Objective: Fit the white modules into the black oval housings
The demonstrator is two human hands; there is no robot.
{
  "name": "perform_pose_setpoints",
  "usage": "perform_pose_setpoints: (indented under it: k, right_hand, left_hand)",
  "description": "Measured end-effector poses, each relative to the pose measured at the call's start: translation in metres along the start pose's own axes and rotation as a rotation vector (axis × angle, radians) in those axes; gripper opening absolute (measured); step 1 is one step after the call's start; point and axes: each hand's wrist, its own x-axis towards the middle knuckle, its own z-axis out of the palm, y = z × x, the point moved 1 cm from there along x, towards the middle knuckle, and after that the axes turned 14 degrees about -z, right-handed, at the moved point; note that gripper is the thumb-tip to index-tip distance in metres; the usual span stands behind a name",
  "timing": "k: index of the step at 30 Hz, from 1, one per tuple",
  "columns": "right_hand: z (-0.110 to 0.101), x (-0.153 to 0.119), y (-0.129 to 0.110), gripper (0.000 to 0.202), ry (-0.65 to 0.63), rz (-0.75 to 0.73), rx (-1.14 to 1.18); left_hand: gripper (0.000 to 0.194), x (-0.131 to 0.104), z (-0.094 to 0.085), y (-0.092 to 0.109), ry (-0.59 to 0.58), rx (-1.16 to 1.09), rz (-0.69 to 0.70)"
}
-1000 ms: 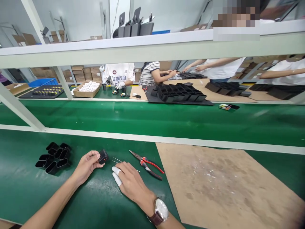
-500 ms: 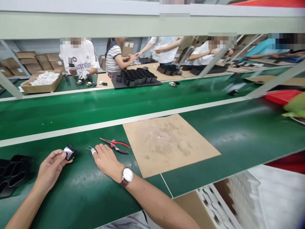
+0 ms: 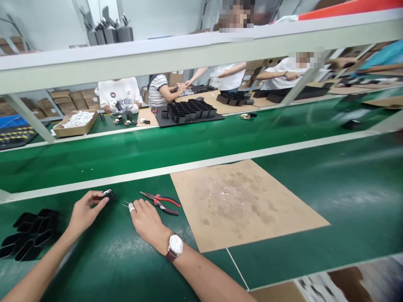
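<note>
My left hand (image 3: 88, 210) pinches a small black casing (image 3: 109, 196) with a pale, shiny end, just above the green bench. My right hand (image 3: 147, 218) rests palm down on the bench with its fingers curled. Two thin metal tips of what look like tweezers (image 3: 126, 204) stick out beyond those fingers; the rest is hidden under the hand. One finger wears a white wrap (image 3: 132, 208). Needle-nose pliers (image 3: 161, 203) with red and black handles lie just beyond the right hand. To the left, several hollow black casings (image 3: 31, 235) stand together.
A stained cardboard sheet (image 3: 245, 205) lies on the bench to the right. Past a white rail (image 3: 135, 173) runs a green belt (image 3: 141, 147). Co-workers sit across it, near a black casing batch (image 3: 192, 111) and a box of white parts (image 3: 77, 126). A shelf beam (image 3: 157, 63) crosses above.
The view has tilted and shifted, so everything sits lower and further right. My left hand has turned the black casing, and its pale end now faces up. My right hand keeps its place beside the pliers.
</note>
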Motion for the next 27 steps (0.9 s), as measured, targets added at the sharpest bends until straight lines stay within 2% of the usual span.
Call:
perform_pose_setpoints:
  k: [2, 7, 10, 12, 14, 17, 22, 24, 27]
  right_hand:
    - [0.002, 0.0, 0.0, 0.013, 0.008, -0.003, -0.003]
    - [0.007, -0.001, 0.001, 0.021, 0.015, -0.012, -0.017]
    - [0.009, -0.002, 0.001, 0.024, 0.026, -0.017, -0.018]
    - [0.01, -0.003, 0.002, 0.025, 0.037, -0.017, -0.015]
    - [0.01, -0.004, 0.002, 0.025, 0.05, -0.014, -0.011]
    - [0.011, -0.004, 0.002, 0.023, 0.07, -0.01, -0.003]
    - [0.009, -0.004, 0.003, 0.024, 0.107, -0.007, 0.011]
    - [0.005, -0.004, 0.003, 0.024, 0.128, -0.017, 0.016]
    - [0.0, -0.003, 0.002, 0.017, 0.166, -0.052, 0.025]
  left_hand:
    - [0.041, 0.027, -0.001, 0.007, 0.067, 0.126, 0.037]
    - [0.025, 0.1, -0.009, 0.018, 0.303, 0.158, -0.032]
    - [0.016, 0.123, -0.011, 0.02, 0.381, 0.161, -0.069]
    - [0.013, 0.125, -0.009, 0.021, 0.387, 0.157, -0.068]
    - [0.02, 0.116, -0.003, 0.022, 0.374, 0.144, -0.035]
    - [0.032, 0.086, 0.011, 0.024, 0.282, 0.118, 0.039]
    - [0.031, 0.017, 0.034, 0.019, -0.143, 0.096, 0.079]
    - [0.034, -0.004, 0.036, 0.017, -0.255, 0.074, 0.062]
    - [0.039, -0.021, 0.032, 0.016, -0.362, 0.018, 0.021]
